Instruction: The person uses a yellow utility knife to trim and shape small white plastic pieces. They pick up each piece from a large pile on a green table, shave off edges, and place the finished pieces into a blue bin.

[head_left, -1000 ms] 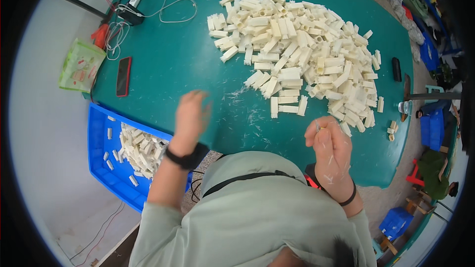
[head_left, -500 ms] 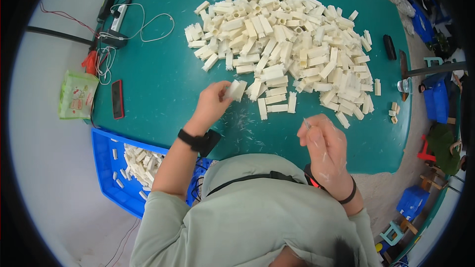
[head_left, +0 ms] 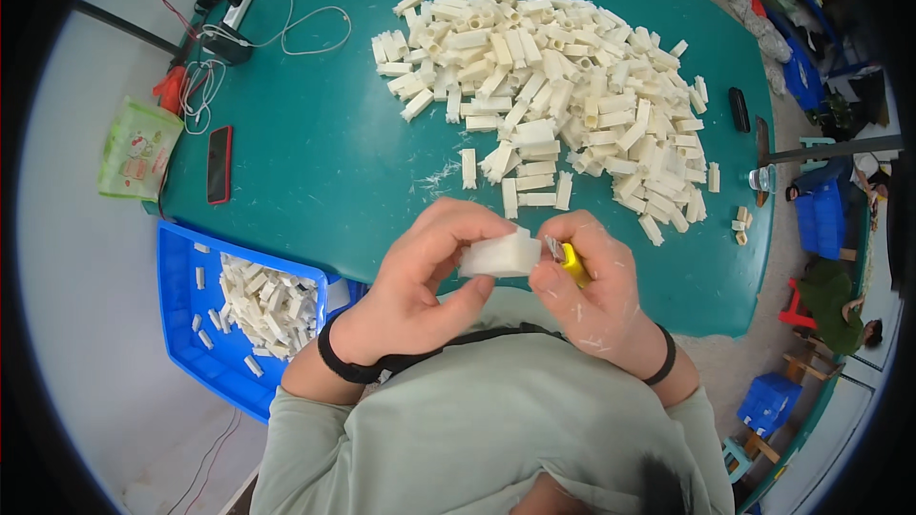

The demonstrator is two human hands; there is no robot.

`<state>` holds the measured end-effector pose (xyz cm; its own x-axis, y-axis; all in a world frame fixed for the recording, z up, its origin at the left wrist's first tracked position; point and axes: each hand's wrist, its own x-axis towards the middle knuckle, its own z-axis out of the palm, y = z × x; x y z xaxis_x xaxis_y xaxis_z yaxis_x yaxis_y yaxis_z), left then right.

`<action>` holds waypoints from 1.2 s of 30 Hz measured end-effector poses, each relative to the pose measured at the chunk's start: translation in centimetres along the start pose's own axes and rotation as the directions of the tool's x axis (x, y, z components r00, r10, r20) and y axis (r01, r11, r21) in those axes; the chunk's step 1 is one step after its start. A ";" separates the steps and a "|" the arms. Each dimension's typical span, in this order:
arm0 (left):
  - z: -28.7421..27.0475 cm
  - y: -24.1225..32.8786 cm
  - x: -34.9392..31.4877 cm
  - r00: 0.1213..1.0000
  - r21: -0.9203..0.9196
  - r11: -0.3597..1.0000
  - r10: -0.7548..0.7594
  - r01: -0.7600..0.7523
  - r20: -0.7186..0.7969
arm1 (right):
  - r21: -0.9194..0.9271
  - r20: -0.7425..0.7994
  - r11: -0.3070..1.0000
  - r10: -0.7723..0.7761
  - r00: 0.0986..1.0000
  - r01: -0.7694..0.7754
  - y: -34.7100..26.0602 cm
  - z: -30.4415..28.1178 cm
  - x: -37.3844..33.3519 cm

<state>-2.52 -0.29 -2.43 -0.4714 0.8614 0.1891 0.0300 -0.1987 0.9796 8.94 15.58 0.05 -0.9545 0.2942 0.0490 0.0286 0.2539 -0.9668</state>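
A short white block-shaped piece (head_left: 503, 255), apparently a plastic tube section, is pinched between the thumb and fingers of my left hand (head_left: 425, 272). Close against its right end, my right hand (head_left: 601, 286) is closed round a small yellow-handled cutter (head_left: 574, 265) with a metal tip; the fingers hide most of the tool. Thin white shavings cling to my right hand. Beyond both hands, a large heap of similar cream-white square tubes (head_left: 572, 86) lies on the green table (head_left: 315, 162). One tube (head_left: 468, 169) lies by itself at the heap's near left.
At the lower left a blue bin (head_left: 219, 377) holds more white pieces. A red-edged phone (head_left: 219, 165), a green bag (head_left: 140, 148) and a power strip (head_left: 240, 6) with cables are on the left. To the right lie a black object (head_left: 739, 110) and several small offcuts (head_left: 741, 224).
My left hand has drawn back from the heap's edge toward my body, holding a white piece. My right hand has come left to meet it. A single tube now lies near where my left hand was.
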 end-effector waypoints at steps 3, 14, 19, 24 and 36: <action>0.4 0.7 -0.2 1.000 0.031 1.000 0.004 -0.005 0.020 | 0.017 0.008 0.996 -0.084 0.996 0.084 -0.6 0.4 -0.2; -0.1 1.5 -1.0 0.996 -0.168 0.984 -0.067 0.058 -0.052 | -0.001 0.017 0.998 -0.057 0.998 0.057 -1.9 0.8 -1.2; 0.5 2.2 -1.2 0.963 0.127 0.976 0.201 -0.179 -0.182 | -0.127 0.018 0.988 -0.086 0.996 0.087 -2.3 1.0 -1.7; 0.8 1.5 -1.4 0.901 0.194 0.930 0.355 -0.313 -0.250 | -0.245 0.019 0.948 -0.206 0.978 0.204 -2.8 1.3 -1.6; 0.9 1.9 -1.2 0.858 0.362 0.870 0.441 -0.336 -0.262 | -0.314 -0.018 0.910 -0.289 0.957 0.269 -2.6 1.4 -1.7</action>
<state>-1.07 -1.25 -0.69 -0.6228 0.5292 0.5763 0.5035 -0.2927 0.8129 10.06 13.10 2.08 -0.9165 0.2247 0.3308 -0.1373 0.6001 -0.7881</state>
